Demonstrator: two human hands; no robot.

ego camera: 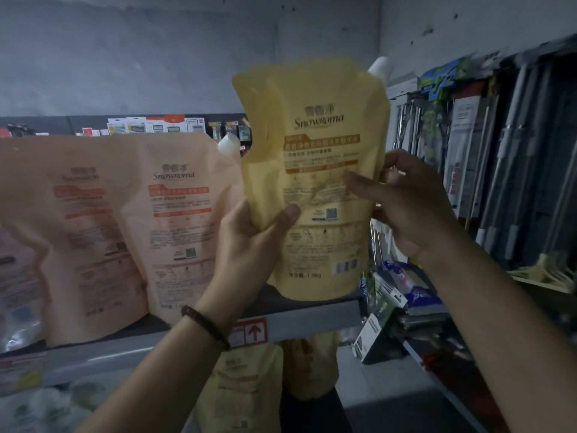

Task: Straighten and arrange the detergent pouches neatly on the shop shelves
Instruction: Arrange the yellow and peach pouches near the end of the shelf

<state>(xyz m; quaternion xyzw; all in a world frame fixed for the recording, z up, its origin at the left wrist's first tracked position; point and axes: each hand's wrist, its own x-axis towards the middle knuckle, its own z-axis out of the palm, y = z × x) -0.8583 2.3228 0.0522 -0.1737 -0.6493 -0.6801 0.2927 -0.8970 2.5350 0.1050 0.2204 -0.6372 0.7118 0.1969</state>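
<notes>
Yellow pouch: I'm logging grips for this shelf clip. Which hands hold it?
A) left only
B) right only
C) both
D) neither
C: the left hand grips the yellow pouch at its lower left edge, thumb on the front, and the right hand pinches its right edge.

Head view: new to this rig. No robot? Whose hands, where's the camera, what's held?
No robot: a person wears one wide-angle camera on the head, looking forward and down. Their left hand grips the lower left edge of a yellow plastic detergent pouch with a white cap; the right hand holds its right edge. The pouch is upright at the front of the grey metal shelf. Left of it stand pale pink detergent pouches. More yellow pouches sit on the shelf below.
</notes>
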